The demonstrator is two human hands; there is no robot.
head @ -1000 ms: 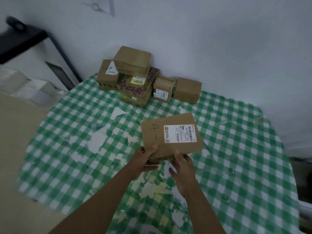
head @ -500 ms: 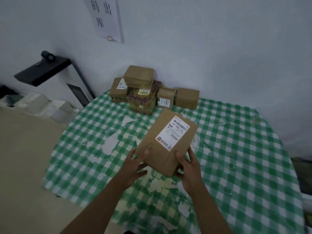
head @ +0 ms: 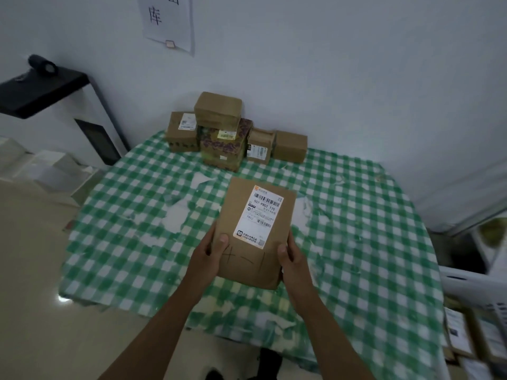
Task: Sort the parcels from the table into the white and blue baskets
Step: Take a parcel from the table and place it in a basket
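Two bare hands were clasped on one flat brown cardboard parcel (head: pixel 256 234), held above the middle of the green-and-white checked bench (head: pixel 370 242). The left hand (head: pixel 208 256) was wrapped around its near left edge, thumb pressed on the top face; the right hand (head: pixel 295 263) was gripped on the near right edge, fingers (head: pixel 283 249) curled against the side. A white shipping label (head: pixel 259 216) was borne on the parcel's upper face, with handwritten strokes below it. Five more small cardboard parcels (head: pixel 233 135) were stacked at twelve o'clock, against the white wall (head: pixel 343 64). A white plastic basket (head: pixel 474 292) was partly seen at three o'clock, beside the bench.
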